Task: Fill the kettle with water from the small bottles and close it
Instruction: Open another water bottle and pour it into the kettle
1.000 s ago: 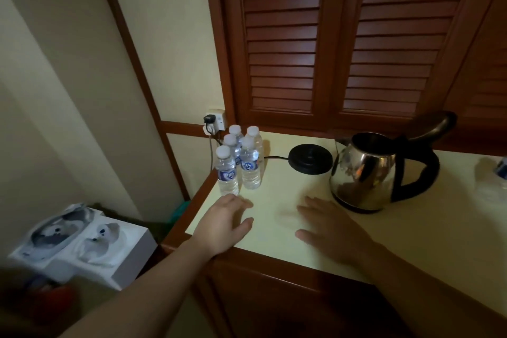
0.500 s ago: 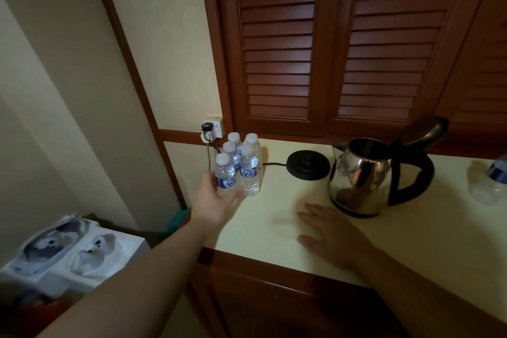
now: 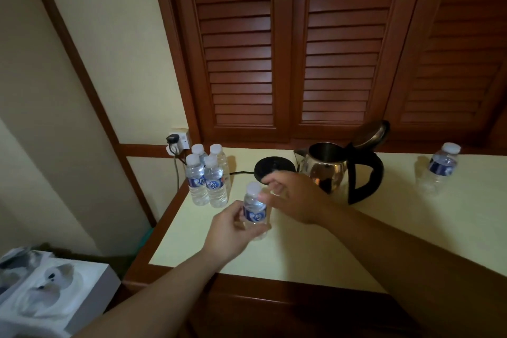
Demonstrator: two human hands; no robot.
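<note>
With the left hand [image 3: 230, 230] gripping the bottle [image 3: 255, 214], the spread right hand [image 3: 296, 197] should pinch the cap [image 3: 253, 189] just above that grip and twist.

Bottle labels [image 3: 214, 183] apparently reading "K2", otherwise illegible

Held bottle [image 3: 254, 211] base hidden by left hand [image 3: 230, 230], white box [image 3: 49, 293] cut off.

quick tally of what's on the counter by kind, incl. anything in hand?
Small clear plastic water bottles with white caps: 6 (4 clustered, 1 in the left hand, 1 far right)
Shiny steel kettle with black handle: 1
Round black kettle base: 1
Total: 8
</note>
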